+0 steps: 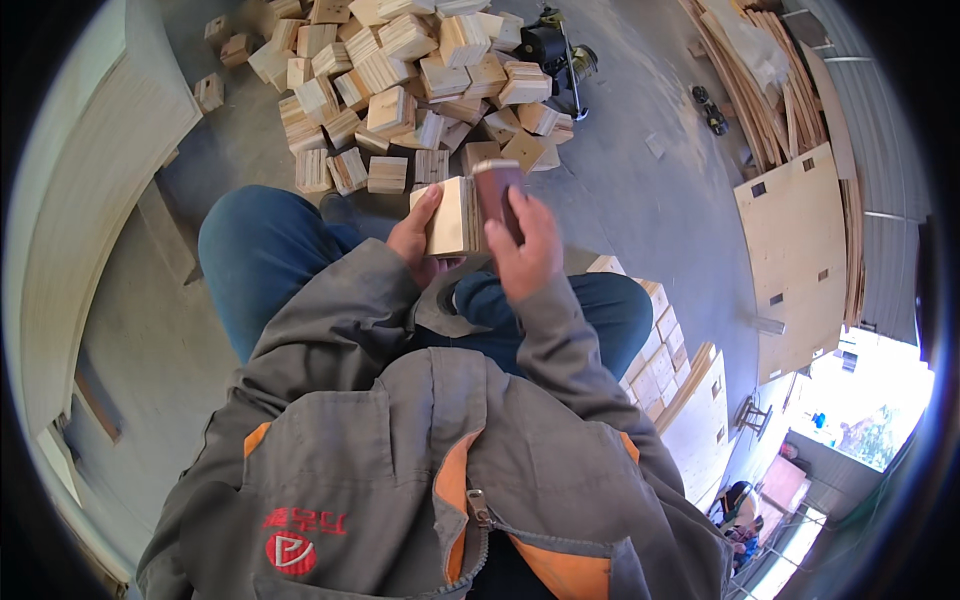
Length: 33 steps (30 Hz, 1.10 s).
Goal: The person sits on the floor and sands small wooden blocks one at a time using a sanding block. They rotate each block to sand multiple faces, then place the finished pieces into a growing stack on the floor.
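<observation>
Hands: 2, both loaded. Left hand (425, 238) grasps 1 pale, square-faced layered plywood block (447, 218), thumb on the broad face, fingers round the lower edge. Right hand (530, 245) grasps 1 reddish-brown rectangular block (497, 190) with a pale top edge, held upright at the right, layered side of the plywood one. Contact between the two: can't tell. Both are up in front of the knees, over the grey concrete floor (640, 200).

Ahead on floor: 1 loose heap of pale layered plywood blocks (390, 110), well over 30; exact count not possible, they overlap. 4 sit in a row along its near edge, left of centre. 3 more lie at its left side, a little off the heap. 1 black-and-yellow-green tool (560, 55) at the heap's right edge. 1 small black object (710, 110) farther right, too small to identify.

By the right knee: 1 neat stack of pale wooden blocks (660, 350), partly hidden, uncounted. Right side: 1 upright plywood panel with dark rectangular cutouts (797, 255), at least 4 cutouts; long wooden strips (770, 110) behind it, several. Lower right, background: at least 1 other person (740, 510).
</observation>
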{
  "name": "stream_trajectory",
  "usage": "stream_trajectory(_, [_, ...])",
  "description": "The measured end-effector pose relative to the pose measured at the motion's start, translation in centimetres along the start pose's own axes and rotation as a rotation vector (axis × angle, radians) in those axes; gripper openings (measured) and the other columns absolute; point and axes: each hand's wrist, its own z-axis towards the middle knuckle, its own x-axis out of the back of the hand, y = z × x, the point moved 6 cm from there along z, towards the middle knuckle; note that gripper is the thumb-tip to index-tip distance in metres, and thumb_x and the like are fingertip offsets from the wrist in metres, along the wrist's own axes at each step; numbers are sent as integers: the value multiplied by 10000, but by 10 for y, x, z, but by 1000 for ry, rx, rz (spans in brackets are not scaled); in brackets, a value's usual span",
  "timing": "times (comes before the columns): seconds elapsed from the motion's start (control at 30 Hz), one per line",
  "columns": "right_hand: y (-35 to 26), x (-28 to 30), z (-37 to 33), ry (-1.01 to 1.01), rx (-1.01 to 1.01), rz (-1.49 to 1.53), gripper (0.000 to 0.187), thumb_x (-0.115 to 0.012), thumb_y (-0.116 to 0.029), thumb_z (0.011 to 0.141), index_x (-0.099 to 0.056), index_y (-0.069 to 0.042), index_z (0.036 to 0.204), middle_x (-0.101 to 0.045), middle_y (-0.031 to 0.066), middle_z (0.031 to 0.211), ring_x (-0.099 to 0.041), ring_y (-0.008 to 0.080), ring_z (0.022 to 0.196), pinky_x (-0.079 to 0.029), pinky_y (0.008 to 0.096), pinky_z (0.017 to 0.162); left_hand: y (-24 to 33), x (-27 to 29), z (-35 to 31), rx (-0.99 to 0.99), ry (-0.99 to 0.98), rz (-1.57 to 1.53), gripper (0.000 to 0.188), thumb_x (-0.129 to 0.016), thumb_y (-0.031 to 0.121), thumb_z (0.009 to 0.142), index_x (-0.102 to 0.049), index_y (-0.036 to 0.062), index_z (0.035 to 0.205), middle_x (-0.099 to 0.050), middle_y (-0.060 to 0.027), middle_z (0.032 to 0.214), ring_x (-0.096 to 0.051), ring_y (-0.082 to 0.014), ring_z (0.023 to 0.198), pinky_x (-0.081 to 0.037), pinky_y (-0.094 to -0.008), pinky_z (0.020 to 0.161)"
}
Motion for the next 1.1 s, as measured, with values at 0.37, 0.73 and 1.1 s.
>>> stream_trajectory(0.37, [5, -2, 10, 22, -54, 92, 544, -734, -266, 876, -589, -3, 1330, -574, 261, 1297, -560, 412, 1209, -446, 461, 1044, 2, -5, 5, -11, 14, -14, 582, -514, 665, 957, -550, 232, 1343, -641, -40, 1239, -607, -252, 1087, -458, -463, 896])
stream_trajectory(0.73, [-35, 4, -37, -56, 56, 135, 570, -740, -222, 871, -559, 26, 1351, -537, 313, 1307, -548, 449, 1194, -447, 480, 1035, 8, 7, 3, -65, 40, -45, 596, -508, 651, 967, -542, 215, 1371, -619, -66, 1318, -600, -260, 1175, -458, -486, 983])
stream_trajectory(1.1, [12, -10, 43, -25, -187, 166, 525, -724, -257, 887, -595, 10, 1319, -605, 247, 1284, -581, 376, 1207, -448, 422, 1051, -6, -1, -1, 4, 42, 71, 662, -567, 723, 885, -537, 249, 1346, -635, -14, 1257, -602, -232, 1085, -437, -436, 888])
